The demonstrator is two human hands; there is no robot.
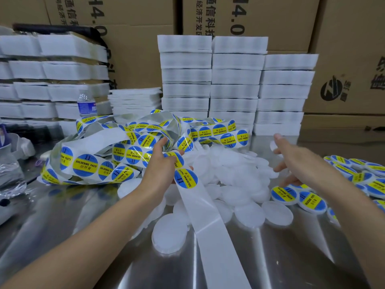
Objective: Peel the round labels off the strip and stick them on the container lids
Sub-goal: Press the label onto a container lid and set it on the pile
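**Fig. Strip held at the next label, free hand over the bare lids**

I hold the label strip [210, 226] in my left hand [161, 164]. The fingers curl round it just above the next round label [186, 178], so that label sits at the fingertips, ready to peel. The stripped backing trails toward me across the steel table [62, 226]. My right hand [291, 160] hovers over the heap of bare lids [239, 176], fingers spread wide and gripping nothing I can make out; I judge it is reaching for one. The unused tangle [125, 147] lies behind the left hand. Labelled lids [308, 199] are heaped apart at right, which separates finished from unfinished.
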